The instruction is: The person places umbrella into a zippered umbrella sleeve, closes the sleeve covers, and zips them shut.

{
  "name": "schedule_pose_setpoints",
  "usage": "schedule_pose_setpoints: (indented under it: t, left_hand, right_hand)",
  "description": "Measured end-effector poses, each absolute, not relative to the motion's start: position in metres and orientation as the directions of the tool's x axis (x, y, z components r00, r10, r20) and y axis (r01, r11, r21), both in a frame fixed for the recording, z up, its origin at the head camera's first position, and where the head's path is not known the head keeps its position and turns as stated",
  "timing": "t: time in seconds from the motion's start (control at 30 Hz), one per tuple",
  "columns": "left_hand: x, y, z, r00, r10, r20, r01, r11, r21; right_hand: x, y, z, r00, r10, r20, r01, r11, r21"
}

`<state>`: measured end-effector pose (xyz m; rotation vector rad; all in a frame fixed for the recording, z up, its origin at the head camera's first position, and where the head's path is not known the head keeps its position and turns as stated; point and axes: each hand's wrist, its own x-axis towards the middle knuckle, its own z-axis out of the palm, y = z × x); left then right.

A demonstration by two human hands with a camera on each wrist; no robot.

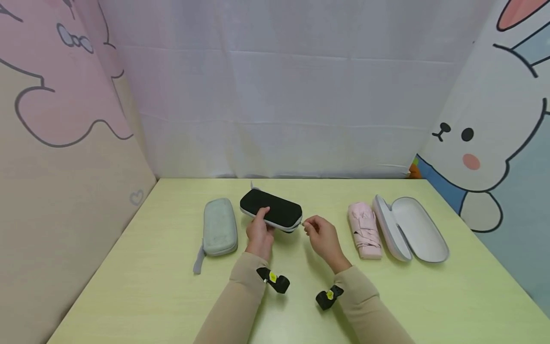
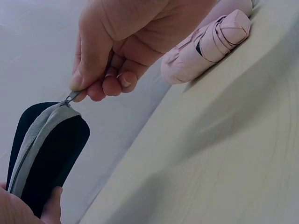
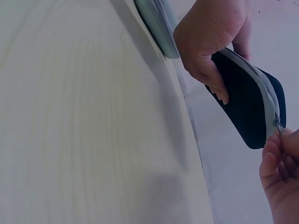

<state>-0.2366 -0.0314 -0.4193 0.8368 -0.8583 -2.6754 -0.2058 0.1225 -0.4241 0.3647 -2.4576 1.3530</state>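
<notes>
A black zippered case [image 1: 275, 209] with a light grey zip band is held up over the table by my left hand [image 1: 259, 235], thumb on its top face and fingers beneath. At the case's right end my right hand [image 1: 322, 238] pinches the small metal zipper pull [image 2: 71, 96] between thumb and index finger. Both wrist views show the pull at the corner of the zip band [image 3: 268, 100]. In the left wrist view the zip line runs along the case's edge, between its two dark faces.
A grey-green zippered case [image 1: 220, 227] with a strap lies at left on the pale table [image 1: 172, 296]. To the right lie a folded pink umbrella [image 1: 364, 230] and an opened hard glasses case [image 1: 418, 229]. A white curtain [image 1: 279, 95] hangs behind the table.
</notes>
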Motion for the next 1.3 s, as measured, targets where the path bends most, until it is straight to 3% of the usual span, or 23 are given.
schedule_pose_setpoints:
  t: [0.37, 0.77, 1.1, 1.3]
  left_hand:
    - [-0.238, -0.032, -0.42, -0.807, -0.365, -0.463, 0.052, -0.826, 0.561]
    - [-0.238, -0.03, -0.42, -0.813, -0.366, -0.453, 0.062, -0.828, 0.557]
    - [-0.237, -0.028, -0.419, -0.812, -0.377, -0.445, 0.076, -0.825, 0.56]
    - [-0.236, -0.029, -0.418, -0.821, -0.346, -0.454, 0.048, -0.834, 0.549]
  right_hand:
    - [-0.201, 0.116, -0.425, -0.879, -0.139, 0.456, -0.456, 0.527, -0.717]
    - [-0.198, 0.113, -0.424, -0.898, -0.139, 0.418, -0.427, 0.506, -0.749]
    - [-0.195, 0.105, -0.426, -0.85, -0.18, 0.495, -0.513, 0.497, -0.7]
    - [-0.197, 0.106, -0.426, -0.884, -0.127, 0.451, -0.451, 0.488, -0.747]
